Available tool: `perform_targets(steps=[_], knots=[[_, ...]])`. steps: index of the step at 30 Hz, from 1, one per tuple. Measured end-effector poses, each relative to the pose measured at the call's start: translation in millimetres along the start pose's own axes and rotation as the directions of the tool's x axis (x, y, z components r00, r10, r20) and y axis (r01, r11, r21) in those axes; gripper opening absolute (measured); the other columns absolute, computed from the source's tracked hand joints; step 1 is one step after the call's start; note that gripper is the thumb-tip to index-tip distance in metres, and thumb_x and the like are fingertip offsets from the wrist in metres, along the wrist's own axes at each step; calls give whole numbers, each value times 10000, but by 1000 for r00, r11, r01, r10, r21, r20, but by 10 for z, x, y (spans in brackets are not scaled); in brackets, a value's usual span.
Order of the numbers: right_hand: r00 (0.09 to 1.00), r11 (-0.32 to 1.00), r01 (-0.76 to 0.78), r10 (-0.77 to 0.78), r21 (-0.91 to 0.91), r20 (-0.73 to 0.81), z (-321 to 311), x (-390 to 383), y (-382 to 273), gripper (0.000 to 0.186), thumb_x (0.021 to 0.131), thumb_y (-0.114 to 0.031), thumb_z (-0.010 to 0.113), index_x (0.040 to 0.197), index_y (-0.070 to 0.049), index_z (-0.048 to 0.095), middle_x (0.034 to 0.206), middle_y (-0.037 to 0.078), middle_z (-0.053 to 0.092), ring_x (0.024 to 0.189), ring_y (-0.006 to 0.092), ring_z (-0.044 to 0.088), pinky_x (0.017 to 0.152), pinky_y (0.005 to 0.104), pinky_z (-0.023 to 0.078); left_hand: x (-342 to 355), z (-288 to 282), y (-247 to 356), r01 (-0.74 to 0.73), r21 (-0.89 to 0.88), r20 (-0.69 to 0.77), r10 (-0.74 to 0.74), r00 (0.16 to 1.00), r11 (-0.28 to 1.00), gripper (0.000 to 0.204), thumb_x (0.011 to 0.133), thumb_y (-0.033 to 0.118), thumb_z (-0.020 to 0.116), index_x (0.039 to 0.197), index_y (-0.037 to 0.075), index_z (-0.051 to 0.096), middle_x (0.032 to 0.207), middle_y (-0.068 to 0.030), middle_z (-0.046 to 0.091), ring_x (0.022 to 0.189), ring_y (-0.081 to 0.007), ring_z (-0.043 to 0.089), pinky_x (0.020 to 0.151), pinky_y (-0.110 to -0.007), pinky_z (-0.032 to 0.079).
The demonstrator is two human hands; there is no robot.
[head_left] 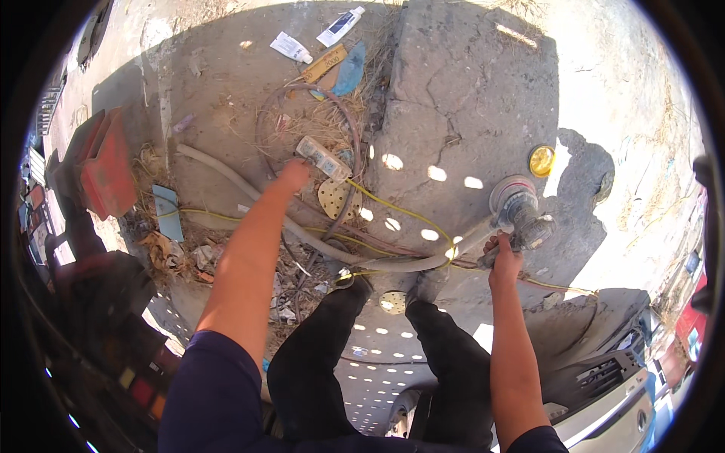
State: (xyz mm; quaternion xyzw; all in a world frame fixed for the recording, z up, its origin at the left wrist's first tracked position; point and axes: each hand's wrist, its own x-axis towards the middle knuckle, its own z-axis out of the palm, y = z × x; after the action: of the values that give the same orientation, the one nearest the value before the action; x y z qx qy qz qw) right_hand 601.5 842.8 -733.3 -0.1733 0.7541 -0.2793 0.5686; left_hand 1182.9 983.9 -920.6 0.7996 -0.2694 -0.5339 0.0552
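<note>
My left hand [294, 174] is closed at the near end of a pale power strip [325, 158]; what its fingers grip is too small to make out. A yellow cable runs from the strip. Beside it lies a perforated round pad [332, 201]. My right hand [504, 253] grips the handle of a dusty disc sander [529, 225], whose round pad rests on the concrete. A thick grey hose [226, 174] curves across the ground between my hands to the sander.
A yellow round tin [542, 160] sits beyond the sander. White tubes [338, 26], yellow paper [325, 63] and a blue piece [350, 69] lie at the top. A red metal object [109, 170] and a blue sheet [168, 214] are at left. Cables and debris surround my feet.
</note>
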Motion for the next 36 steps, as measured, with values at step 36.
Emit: perform_targets(steps=[36], knots=[[999, 999, -7, 9, -54, 34, -189, 22, 3, 95, 1008, -78, 730, 1092, -41, 703, 896, 66, 699, 741, 166, 667, 670, 338, 555, -126, 299, 202, 183, -552, 52, -185, 981, 814, 231, 1107, 246, 588, 1157, 44, 689, 814, -42, 554, 657, -199, 505, 602, -414, 424]])
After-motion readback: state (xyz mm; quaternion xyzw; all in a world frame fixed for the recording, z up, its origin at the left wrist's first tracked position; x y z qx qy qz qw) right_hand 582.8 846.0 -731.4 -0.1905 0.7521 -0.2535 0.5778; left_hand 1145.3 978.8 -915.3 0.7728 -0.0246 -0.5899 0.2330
